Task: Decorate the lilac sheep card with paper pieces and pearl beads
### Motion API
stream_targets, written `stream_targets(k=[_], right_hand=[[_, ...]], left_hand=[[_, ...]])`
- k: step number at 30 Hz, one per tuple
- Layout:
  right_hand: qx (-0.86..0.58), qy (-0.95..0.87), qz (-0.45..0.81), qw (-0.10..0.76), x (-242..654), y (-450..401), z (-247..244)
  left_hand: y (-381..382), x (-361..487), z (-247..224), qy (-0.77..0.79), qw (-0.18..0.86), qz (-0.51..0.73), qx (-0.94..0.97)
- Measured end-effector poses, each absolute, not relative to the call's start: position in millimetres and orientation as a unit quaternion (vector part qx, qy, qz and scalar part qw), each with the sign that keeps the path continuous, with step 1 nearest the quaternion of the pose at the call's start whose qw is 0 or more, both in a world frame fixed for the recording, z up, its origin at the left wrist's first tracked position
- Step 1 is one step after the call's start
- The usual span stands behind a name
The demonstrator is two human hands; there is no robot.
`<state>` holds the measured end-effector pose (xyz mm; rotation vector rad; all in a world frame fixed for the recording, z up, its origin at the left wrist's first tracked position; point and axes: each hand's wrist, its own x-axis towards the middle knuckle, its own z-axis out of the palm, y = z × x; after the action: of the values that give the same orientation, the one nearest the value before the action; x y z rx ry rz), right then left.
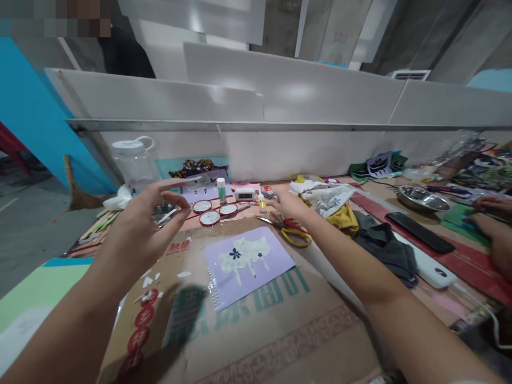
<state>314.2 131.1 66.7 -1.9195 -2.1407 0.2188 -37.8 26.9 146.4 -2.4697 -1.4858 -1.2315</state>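
A purple sheet [250,266] with white cutout shapes and small dark flowers lies on the cardboard [240,341]. My left hand [148,218] is raised over the cardboard's left side, thumb and fingers apart, holding nothing. My right hand [286,205] reaches to the back, beside a small yellow-labelled bottle [262,203] and above the scissors [296,236] with yellow handles; its fingertips are too small to make out clearly. Three round red-rimmed containers [210,217] sit near a glue stick [221,191] and a small white device [244,194].
A clear jug [134,165] stands at the back left. To the right are cloth pieces [380,245], a black phone [420,232], a white power bank [434,269] and a metal bowl [423,198]. Another person's hands [496,229] work at the far right.
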Motion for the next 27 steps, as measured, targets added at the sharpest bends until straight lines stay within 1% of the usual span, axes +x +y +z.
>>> stream_targets(k=[4,7,11,15,18,22,27], right_hand=[[-0.662,-0.715,0.096,0.201,295.0,176.3,56.9],[-0.653,-0.706,0.131,0.242,287.0,193.0,43.8],[-0.647,-0.68,0.156,0.309,291.3,198.4,30.5],[-0.652,-0.635,0.152,0.386,305.0,199.5,23.2],[-0.651,-0.606,0.146,0.433,311.5,198.5,20.3],[-0.63,-0.6,0.129,0.476,312.4,195.4,20.9],[-0.608,-0.604,0.117,0.502,311.2,195.2,19.9]], left_hand=[[26.5,-42.2,148.6,-0.471,0.02,-0.406,-0.783],[25.6,-45.2,149.5,-0.468,0.026,-0.428,-0.773],[26.0,-48.8,149.8,-0.496,0.01,-0.439,-0.749],[29.1,-49.8,148.4,-0.514,-0.009,-0.429,-0.743],[31.1,-48.3,146.4,-0.523,-0.003,-0.419,-0.742],[31.3,-45.9,144.6,-0.517,0.002,-0.404,-0.754],[29.1,-42.3,145.7,-0.521,0.015,-0.397,-0.756]])
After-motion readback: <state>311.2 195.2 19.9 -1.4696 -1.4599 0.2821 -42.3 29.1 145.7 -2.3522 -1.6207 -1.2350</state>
